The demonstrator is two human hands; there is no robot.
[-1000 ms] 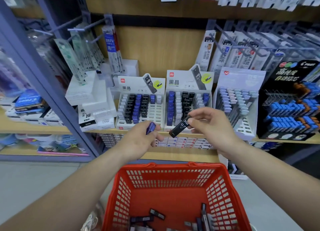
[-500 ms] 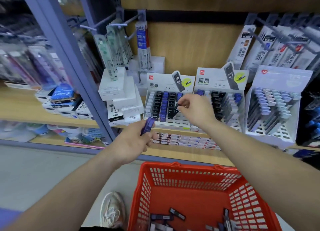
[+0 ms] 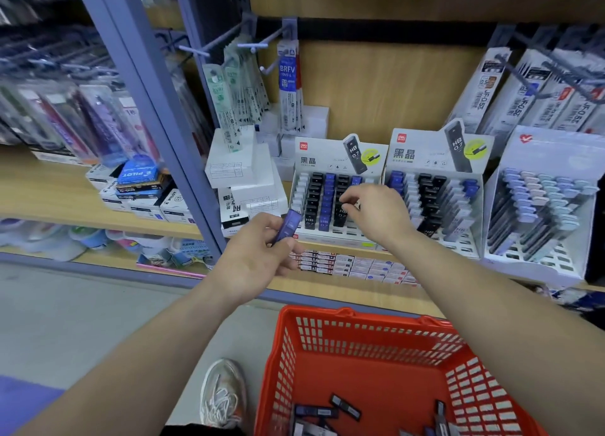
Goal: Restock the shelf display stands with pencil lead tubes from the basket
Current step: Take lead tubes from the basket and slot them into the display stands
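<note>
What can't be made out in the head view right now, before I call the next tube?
All in the head view:
Right hand: its curled fingers cover the slot in the left stand, so a held tube cannot be confirmed.
Blue tube in the left hand: print too small and blurred.
Basket: loose tubes partly cut off by the lower edge.

Wooden shelves point(image 3: 49, 203) on blue-grey metal uprights point(image 3: 157, 134) above grey floor point(image 3: 82, 321).

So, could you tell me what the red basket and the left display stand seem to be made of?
Red basket: likely moulded plastic, glossy, with slotted grid walls. Left display stand: probably printed white cardboard, matte, with a flat die-cut header.
</note>
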